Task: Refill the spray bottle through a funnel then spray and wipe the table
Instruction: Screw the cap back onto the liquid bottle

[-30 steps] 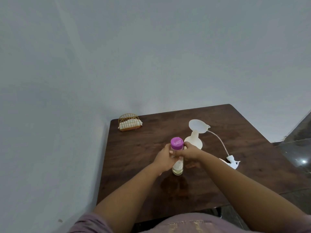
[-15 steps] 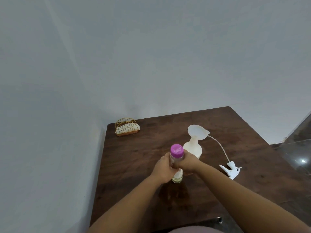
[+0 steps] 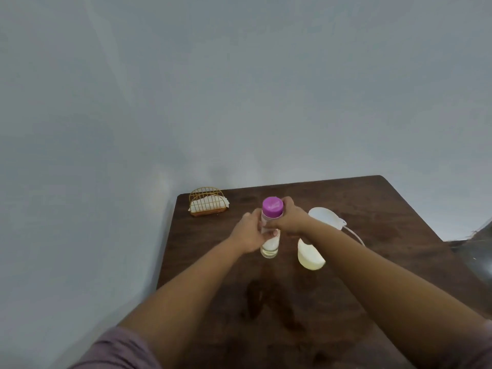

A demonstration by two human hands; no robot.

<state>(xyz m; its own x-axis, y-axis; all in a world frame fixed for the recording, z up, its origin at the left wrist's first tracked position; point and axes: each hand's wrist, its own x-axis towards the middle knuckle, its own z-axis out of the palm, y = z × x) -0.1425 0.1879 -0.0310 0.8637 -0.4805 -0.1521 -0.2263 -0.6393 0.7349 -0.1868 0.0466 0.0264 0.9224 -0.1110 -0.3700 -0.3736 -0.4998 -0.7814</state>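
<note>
both hands are meeting on a clear bottle (image 3: 269,245) that is standing upright on the dark wooden table (image 3: 399,209). the left hand (image 3: 249,234) is wrapping around the bottle's body from its own side, fingers curled onto the plastic. the right hand (image 3: 288,219) is closing around the upper part, its fingertips lying against the purple cap (image 3: 272,206); whether they are actually pinching the cap or only the neck below it is hard to tell. a little clear liquid is showing in the bottom of the bottle, just under the left hand's fingers.

just beyond the right wrist a white funnel (image 3: 326,214) is sitting in the spray bottle (image 3: 310,255), whose pale rounded body is peeking out beneath the right forearm. the spray head with its tube is mostly hidden by that arm. well beyond the left hand, near the far corner, a gold wire holder (image 3: 208,201) is keeping some white napkins.

judging by the grip, the step in hand is opening the refill bottle, so pouring has not begun. the next move is calling for a firm hold with the left hand while the right twists the cap off, then a tilt over the funnel's mouth, kept slow so the light spray bottle is not knocked over.
</note>
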